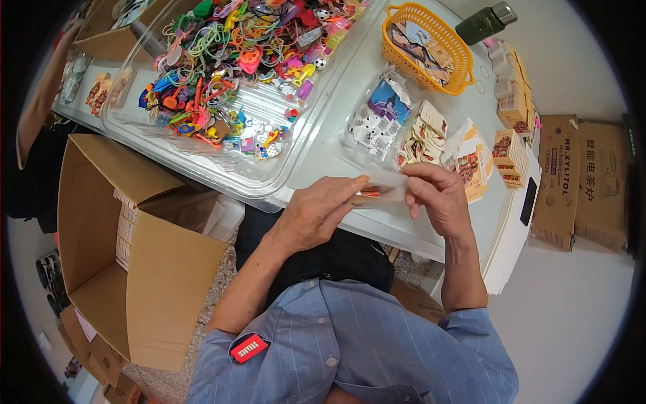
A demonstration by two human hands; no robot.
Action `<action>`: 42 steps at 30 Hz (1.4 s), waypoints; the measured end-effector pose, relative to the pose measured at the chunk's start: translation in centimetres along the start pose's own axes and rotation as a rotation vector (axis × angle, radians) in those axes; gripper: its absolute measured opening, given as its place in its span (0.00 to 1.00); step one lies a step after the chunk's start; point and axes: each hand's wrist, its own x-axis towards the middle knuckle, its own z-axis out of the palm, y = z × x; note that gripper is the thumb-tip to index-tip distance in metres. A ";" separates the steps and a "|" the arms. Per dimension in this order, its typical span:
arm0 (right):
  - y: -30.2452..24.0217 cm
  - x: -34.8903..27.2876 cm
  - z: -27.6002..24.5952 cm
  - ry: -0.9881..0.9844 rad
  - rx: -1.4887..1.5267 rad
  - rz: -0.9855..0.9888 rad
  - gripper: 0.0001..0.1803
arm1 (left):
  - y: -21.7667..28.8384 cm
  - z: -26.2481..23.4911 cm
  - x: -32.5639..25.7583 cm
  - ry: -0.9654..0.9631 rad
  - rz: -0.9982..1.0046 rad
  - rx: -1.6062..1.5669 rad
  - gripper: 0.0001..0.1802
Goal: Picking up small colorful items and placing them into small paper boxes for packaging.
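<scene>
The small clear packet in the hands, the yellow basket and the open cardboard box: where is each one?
small clear packet (380, 190), head view, on its clear middle between both hands.
yellow basket (416, 12), head view, on its upper rim.
open cardboard box (168, 283), head view, on its near side wall.

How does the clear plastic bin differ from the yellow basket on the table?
The clear plastic bin is see-through with solid walls; the yellow basket is opaque with slotted lattice sides. The bin is far larger, spanning the table's left half; the basket is small and sits at the far right. The bin holds a loose heap of multicoloured small toys; the basket holds flat printed cards. Both are open-topped and rest on the white table.
</scene>
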 end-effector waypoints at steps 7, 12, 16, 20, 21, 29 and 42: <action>0.9 -1.2 -0.1 -0.056 -0.024 -0.116 0.15 | 0.1 -0.7 0.2 -0.110 -0.050 0.042 0.33; 2.2 -2.0 1.7 -0.048 -0.095 -0.063 0.14 | 0.9 -1.2 -0.3 -0.079 -0.172 -0.164 0.30; 3.1 -1.7 3.3 -0.031 -0.013 -0.124 0.12 | 1.7 -0.9 -0.5 0.134 -0.559 -0.974 0.25; 4.2 -1.3 3.7 0.023 0.043 -0.199 0.12 | -0.4 -0.9 -0.4 -0.005 -0.593 -0.758 0.18; 4.4 -1.2 3.7 0.045 0.050 -0.219 0.12 | -0.1 -0.8 -0.1 0.041 -0.582 -0.769 0.15; 6.2 -0.8 4.0 0.076 0.011 -0.427 0.14 | 1.0 -1.2 1.7 0.011 -0.610 -0.652 0.09; 7.0 -0.1 2.3 0.029 -0.411 -0.848 0.20 | -0.2 -1.0 1.1 -0.022 -0.095 -0.372 0.11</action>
